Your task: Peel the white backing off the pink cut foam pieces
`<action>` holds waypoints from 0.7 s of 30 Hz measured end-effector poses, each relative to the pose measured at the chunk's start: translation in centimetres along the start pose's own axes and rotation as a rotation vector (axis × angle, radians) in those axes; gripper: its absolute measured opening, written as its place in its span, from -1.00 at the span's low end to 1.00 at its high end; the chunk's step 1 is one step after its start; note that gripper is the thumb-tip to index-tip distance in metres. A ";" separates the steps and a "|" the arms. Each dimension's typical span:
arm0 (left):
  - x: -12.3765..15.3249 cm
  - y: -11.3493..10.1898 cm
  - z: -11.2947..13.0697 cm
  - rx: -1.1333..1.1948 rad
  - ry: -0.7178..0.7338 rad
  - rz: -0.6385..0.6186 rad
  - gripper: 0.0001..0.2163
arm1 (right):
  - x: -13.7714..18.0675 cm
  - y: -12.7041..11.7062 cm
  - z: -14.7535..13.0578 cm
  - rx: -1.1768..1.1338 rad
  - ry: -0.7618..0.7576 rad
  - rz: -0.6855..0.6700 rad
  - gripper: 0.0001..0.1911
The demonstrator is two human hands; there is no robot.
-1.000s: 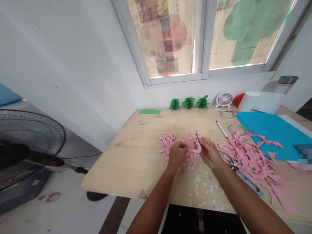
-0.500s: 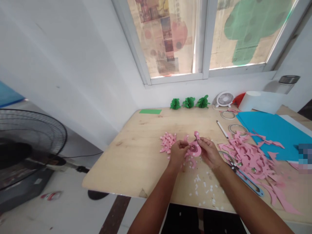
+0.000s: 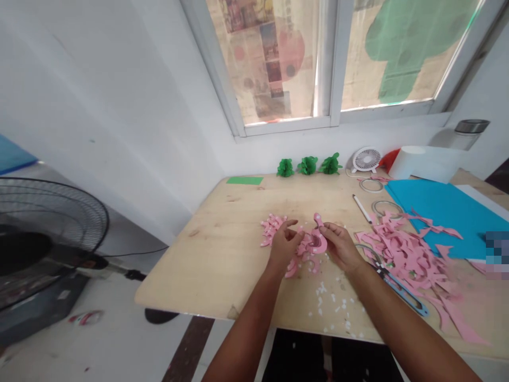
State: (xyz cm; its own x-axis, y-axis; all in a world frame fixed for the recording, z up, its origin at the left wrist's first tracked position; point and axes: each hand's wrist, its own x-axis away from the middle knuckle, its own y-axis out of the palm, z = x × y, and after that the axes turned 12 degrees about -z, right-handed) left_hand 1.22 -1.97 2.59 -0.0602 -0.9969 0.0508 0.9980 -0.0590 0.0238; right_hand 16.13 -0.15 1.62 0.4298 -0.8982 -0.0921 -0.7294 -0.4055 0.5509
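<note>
- The curved pink piece, dotted with small white spots, is raised in front of the person, between the two hands and touching the right one.
- The right hand, just right of the curved pink piece, pinches its side between thumb and fingers.
- The left hand, just left of the curved pink piece, is loosely curled with one finger lifted; whether its fingertips hold anything, I cannot tell.
- Loose pink pieces lie beneath and beside the curved pink piece; a small pink pile sits farther left of it.
- Left of the curved pink piece, past that pile, a broad stretch of pale wood tabletop runs to the left edge.
- White bits lie between the curved pink piece and the near edge.
- Right of the curved pink piece, pink scraps and a blue-handled tool crowd the room beside the right forearm.
</note>
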 end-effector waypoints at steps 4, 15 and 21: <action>-0.2 -1.0 0.0 0.021 -0.011 -0.109 -0.60 | 0.1 0.1 0.1 0.043 0.025 -0.023 -0.79; 0.9 -1.9 -0.1 0.400 -0.082 0.150 -0.59 | -0.3 -0.5 0.5 0.035 -0.071 0.123 -0.83; 2.2 -0.7 0.4 0.648 -0.102 0.153 -0.65 | -0.3 -0.6 0.8 0.078 -0.053 0.155 -0.83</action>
State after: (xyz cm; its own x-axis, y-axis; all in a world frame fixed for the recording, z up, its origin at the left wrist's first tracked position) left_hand 0.34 -4.11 3.03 0.0475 -0.9798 0.1944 0.7829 0.1574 0.6018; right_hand 15.99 0.27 0.62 0.2821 -0.9577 -0.0562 -0.8243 -0.2720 0.4965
